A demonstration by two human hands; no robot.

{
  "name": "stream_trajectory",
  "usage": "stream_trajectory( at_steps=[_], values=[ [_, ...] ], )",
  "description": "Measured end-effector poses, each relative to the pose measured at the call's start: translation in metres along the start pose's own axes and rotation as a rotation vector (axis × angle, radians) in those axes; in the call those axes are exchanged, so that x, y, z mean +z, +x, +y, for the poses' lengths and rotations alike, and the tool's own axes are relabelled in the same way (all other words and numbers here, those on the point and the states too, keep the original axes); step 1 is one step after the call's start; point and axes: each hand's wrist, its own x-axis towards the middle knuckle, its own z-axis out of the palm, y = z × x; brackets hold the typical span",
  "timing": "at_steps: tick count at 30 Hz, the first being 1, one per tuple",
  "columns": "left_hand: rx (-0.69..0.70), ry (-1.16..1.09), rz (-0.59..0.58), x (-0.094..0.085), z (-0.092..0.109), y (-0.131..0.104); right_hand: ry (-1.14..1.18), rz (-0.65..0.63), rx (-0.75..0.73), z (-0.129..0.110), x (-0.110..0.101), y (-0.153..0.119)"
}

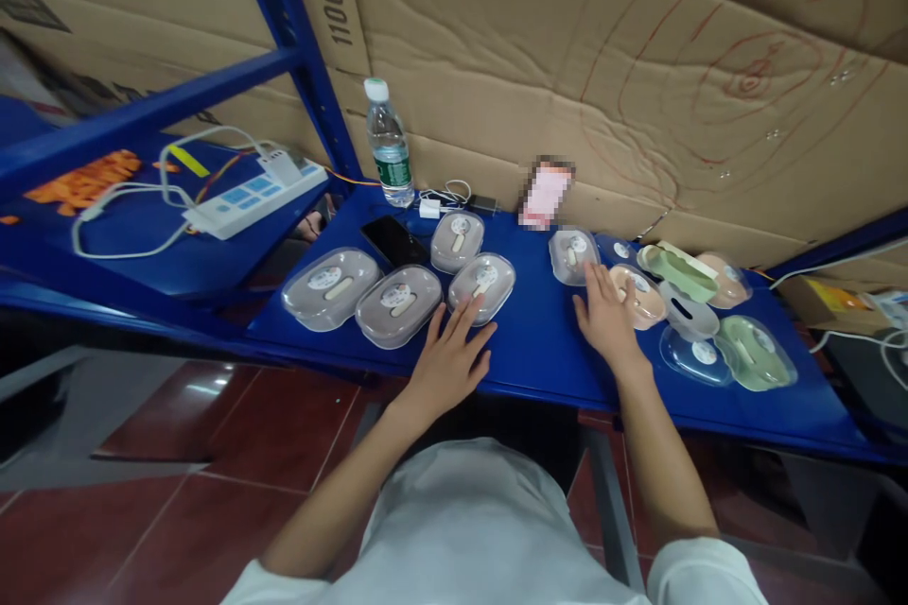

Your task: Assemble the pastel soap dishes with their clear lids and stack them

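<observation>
My left hand [455, 354], fingers spread, reaches over the near edge of a lidded grey container [489, 276]. Three more grey containers with clear lids are grouped by it: one [399, 307] just left, one [331, 288] at the far left and a smaller one [458, 241] behind. My right hand [606, 312] lies open beside a peach container [642, 298], its fingertips close to a small grey lidded container [573, 255]. Whether the fingertips touch it I cannot tell. Further right are a green tray [679, 272], a loose clear lid [691, 357] and a green lidded container [759, 353].
A water bottle [390, 156] stands at the back left, near a black phone [393, 241] and a white charger [429, 208]. A blurred pink-screened device [546, 194] leans on the cardboard wall [482, 66]. A power strip [248, 198] lies on the left shelf.
</observation>
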Motion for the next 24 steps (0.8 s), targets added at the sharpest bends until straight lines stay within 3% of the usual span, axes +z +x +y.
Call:
stream_trajectory(
  at_steps=[4, 8, 12, 16, 19, 24],
  values=[
    [0.006, -0.011, -0.01, 0.005, -0.002, 0.004, -0.05, 0.064, 0.16, 0.036, -0.004, -0.005],
    [0.024, 0.006, 0.014, 0.008, -0.002, 0.001, -0.068, 0.052, 0.22, 0.051, -0.011, -0.045],
    [0.086, -0.004, 0.128, 0.005, 0.008, -0.002, 0.022, 0.04, 0.002, 0.028, -0.026, -0.089],
    [0.033, 0.022, 0.162, -0.003, 0.01, 0.005, 0.25, -0.048, -0.229, 0.003, -0.039, -0.105],
    [0.003, 0.06, 0.099, -0.001, 0.007, 0.02, 0.295, -0.003, -0.188, -0.003, -0.034, -0.104],
    [-0.041, 0.118, 0.013, 0.02, 0.016, 0.057, 0.299, 0.104, -0.089, -0.006, -0.013, -0.103]
  ],
)
